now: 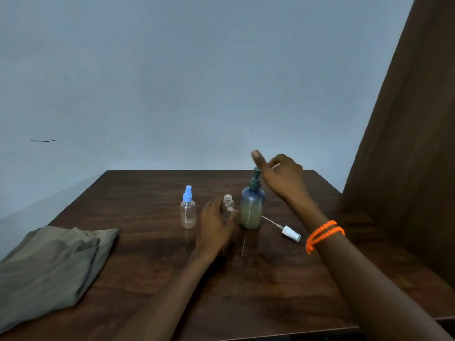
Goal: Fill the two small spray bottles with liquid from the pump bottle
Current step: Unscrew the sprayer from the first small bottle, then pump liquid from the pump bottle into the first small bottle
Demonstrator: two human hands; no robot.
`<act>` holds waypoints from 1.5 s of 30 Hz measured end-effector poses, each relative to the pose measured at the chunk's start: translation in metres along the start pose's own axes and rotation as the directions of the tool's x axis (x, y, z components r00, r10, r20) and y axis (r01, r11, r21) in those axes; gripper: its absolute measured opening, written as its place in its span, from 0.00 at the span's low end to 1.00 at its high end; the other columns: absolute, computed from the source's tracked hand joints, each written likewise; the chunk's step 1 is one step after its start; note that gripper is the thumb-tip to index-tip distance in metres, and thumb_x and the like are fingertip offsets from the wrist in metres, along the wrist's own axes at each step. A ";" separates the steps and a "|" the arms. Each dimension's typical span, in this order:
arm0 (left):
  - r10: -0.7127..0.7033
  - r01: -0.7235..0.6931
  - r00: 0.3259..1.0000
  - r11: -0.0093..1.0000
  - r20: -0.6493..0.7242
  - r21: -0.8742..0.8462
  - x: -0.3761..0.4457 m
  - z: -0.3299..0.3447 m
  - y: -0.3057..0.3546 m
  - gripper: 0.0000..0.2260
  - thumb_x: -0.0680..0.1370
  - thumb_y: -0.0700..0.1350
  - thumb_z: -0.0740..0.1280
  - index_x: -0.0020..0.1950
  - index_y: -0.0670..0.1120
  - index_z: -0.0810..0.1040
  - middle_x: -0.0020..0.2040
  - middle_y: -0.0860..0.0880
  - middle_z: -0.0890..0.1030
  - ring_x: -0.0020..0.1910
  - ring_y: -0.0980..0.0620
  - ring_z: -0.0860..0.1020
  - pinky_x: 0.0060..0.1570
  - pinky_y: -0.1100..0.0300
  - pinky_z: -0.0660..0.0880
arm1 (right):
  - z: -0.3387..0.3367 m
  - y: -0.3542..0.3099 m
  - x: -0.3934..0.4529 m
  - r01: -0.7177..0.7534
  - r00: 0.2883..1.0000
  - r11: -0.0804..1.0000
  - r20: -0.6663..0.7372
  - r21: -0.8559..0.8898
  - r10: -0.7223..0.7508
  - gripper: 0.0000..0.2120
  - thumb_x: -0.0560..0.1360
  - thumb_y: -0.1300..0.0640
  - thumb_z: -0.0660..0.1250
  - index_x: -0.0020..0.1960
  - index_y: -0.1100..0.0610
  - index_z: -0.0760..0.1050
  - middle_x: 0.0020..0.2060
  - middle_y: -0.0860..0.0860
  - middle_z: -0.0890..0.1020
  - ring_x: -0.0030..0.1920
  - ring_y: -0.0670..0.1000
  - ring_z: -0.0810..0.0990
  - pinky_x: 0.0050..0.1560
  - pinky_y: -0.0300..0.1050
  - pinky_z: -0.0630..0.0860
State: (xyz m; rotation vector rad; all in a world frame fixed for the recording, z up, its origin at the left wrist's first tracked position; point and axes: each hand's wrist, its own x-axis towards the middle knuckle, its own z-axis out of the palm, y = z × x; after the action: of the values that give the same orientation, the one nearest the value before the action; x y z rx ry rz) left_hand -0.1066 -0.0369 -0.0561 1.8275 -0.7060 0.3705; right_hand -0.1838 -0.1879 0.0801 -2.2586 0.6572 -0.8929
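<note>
A blue-grey pump bottle (252, 207), partly full of yellowish liquid, stands mid-table. Just left of it stands an uncapped clear spray bottle (229, 204), gripped by my left hand (215, 223). Its white spray cap (290, 233) with its tube lies on the table to the pump bottle's right. Further left a second clear spray bottle (188, 211) stands upright with its blue spray cap on. My right hand (280, 178) hovers beside and above the pump head, thumb raised, fingers loosely curled, holding nothing. An orange bead bracelet sits on that wrist.
A folded olive cloth (49, 264) lies at the left front of the dark wooden table (246, 291). A brown curtain (408, 143) hangs close at the right. A plain wall rises behind the table's far edge.
</note>
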 end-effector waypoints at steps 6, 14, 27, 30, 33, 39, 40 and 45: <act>-0.042 0.035 0.998 0.987 -0.041 -0.159 0.025 0.003 0.019 0.10 0.81 0.45 0.67 0.40 0.46 0.75 0.36 0.50 0.78 0.38 0.50 0.77 0.39 0.53 0.73 | 0.025 -0.012 0.036 0.112 0.976 0.942 0.213 -0.316 -0.044 0.14 0.68 0.48 0.73 0.43 0.60 0.80 0.40 0.54 0.83 0.44 0.55 0.82 0.40 0.48 0.79; -0.081 0.096 0.995 0.929 0.059 -0.356 0.056 0.024 0.027 0.04 0.74 0.44 0.68 0.47 0.51 0.79 0.41 0.51 0.81 0.41 0.50 0.79 0.44 0.51 0.78 | -0.018 -0.001 0.048 0.158 0.744 0.983 0.642 0.097 -0.184 0.21 0.73 0.61 0.75 0.63 0.52 0.73 0.51 0.48 0.86 0.53 0.46 0.84 0.51 0.41 0.80; 0.032 -0.021 0.998 0.982 0.054 -0.186 0.044 0.036 0.005 0.28 0.76 0.51 0.71 0.76 0.51 0.72 0.54 0.50 0.81 0.52 0.53 0.80 0.52 0.54 0.79 | -0.012 0.042 0.042 0.032 0.785 0.982 0.604 0.185 -0.139 0.19 0.62 0.62 0.82 0.49 0.62 0.80 0.47 0.57 0.86 0.51 0.56 0.86 0.57 0.59 0.81; 0.069 -0.052 0.994 0.979 0.079 -0.199 0.041 0.038 0.004 0.26 0.76 0.52 0.71 0.74 0.50 0.74 0.60 0.49 0.81 0.58 0.54 0.80 0.57 0.53 0.79 | -0.016 0.050 0.051 -0.015 0.790 0.979 0.602 0.203 -0.113 0.19 0.63 0.66 0.81 0.51 0.65 0.78 0.48 0.59 0.86 0.51 0.57 0.86 0.58 0.60 0.80; 0.156 -0.130 0.984 0.962 0.089 -0.242 0.039 0.037 0.015 0.15 0.79 0.52 0.71 0.64 0.50 0.79 0.54 0.51 0.83 0.52 0.58 0.81 0.50 0.56 0.79 | -0.021 0.053 0.054 -0.041 0.765 0.979 0.637 0.198 -0.097 0.22 0.64 0.66 0.81 0.54 0.65 0.77 0.50 0.60 0.85 0.54 0.58 0.84 0.60 0.58 0.79; 0.172 -0.117 0.973 0.943 0.154 -0.311 0.043 0.038 0.027 0.24 0.80 0.55 0.69 0.75 0.51 0.73 0.57 0.48 0.76 0.56 0.56 0.77 0.52 0.63 0.78 | -0.054 0.025 0.067 -0.153 0.827 0.928 0.558 0.338 -0.067 0.24 0.71 0.39 0.73 0.60 0.53 0.78 0.55 0.51 0.85 0.58 0.51 0.83 0.58 0.53 0.76; 0.155 -0.096 0.974 0.944 0.165 -0.317 0.045 0.039 0.029 0.25 0.80 0.55 0.68 0.76 0.52 0.71 0.57 0.48 0.74 0.57 0.56 0.76 0.53 0.67 0.77 | -0.054 0.018 0.073 -0.159 0.884 0.918 0.467 0.363 -0.032 0.26 0.71 0.34 0.70 0.59 0.53 0.79 0.53 0.51 0.85 0.55 0.51 0.84 0.56 0.52 0.78; 0.175 -0.115 0.974 0.931 0.147 -0.346 0.054 0.046 0.032 0.24 0.80 0.52 0.70 0.76 0.54 0.72 0.51 0.47 0.73 0.53 0.52 0.76 0.52 0.58 0.78 | -0.010 0.004 0.088 -0.208 0.937 0.964 0.317 0.166 0.147 0.26 0.77 0.34 0.60 0.48 0.57 0.80 0.39 0.53 0.86 0.36 0.52 0.83 0.39 0.43 0.75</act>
State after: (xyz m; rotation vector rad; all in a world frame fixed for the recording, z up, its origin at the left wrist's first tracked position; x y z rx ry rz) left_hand -0.0884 -0.1023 -0.0185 1.4983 -0.9693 0.1715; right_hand -0.1347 -0.2494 0.1206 -2.0602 0.5927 -0.4856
